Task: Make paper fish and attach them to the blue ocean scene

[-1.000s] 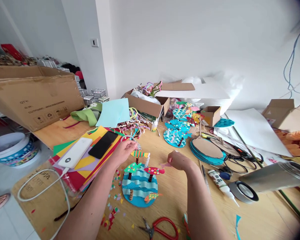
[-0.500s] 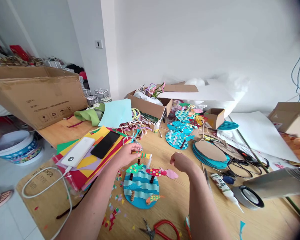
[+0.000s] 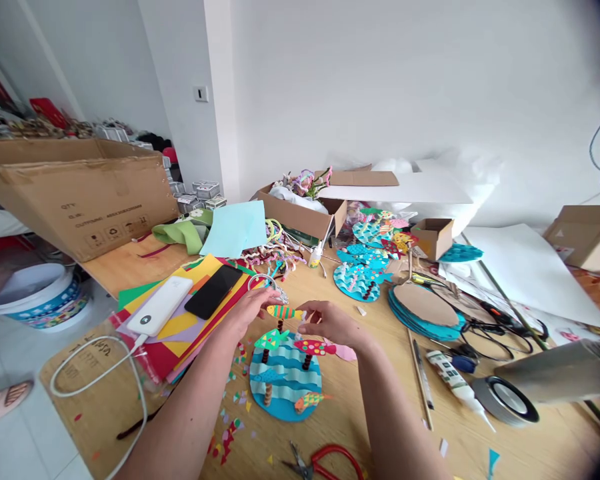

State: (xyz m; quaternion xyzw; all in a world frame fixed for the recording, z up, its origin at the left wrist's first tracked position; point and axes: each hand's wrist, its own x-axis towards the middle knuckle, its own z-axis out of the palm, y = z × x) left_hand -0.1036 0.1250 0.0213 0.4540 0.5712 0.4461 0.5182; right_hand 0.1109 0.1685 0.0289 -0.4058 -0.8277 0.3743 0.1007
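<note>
A round blue board (image 3: 286,409) with wavy paper strips lies on the table, bearing several paper fish on pipe-cleaner posts. My left hand (image 3: 254,312) is at its far left edge, fingers stretched out and slightly curved beside an orange-and-green striped fish (image 3: 283,311). From the other side my right hand (image 3: 334,323) reaches to that fish's tail, thumb and forefinger apart around the top of a white post, which they partly hide. Below the hands are a green fish (image 3: 271,339), a red spotted fish (image 3: 314,347) and an orange patterned fish (image 3: 309,401).
Red-handled scissors (image 3: 325,460) lie at the near edge. Coloured paper with a phone (image 3: 213,292) and a white power bank (image 3: 161,305) is at left. Stacked blue discs (image 3: 425,312), a glue bottle (image 3: 455,379) and a tape roll (image 3: 505,400) are at right; finished boards (image 3: 357,283) stand behind.
My right hand has moved left to the striped fish's tail, its fingers parting. My left hand's fingers have shifted slightly left off the fish. A small white scrap now shows on the table.
</note>
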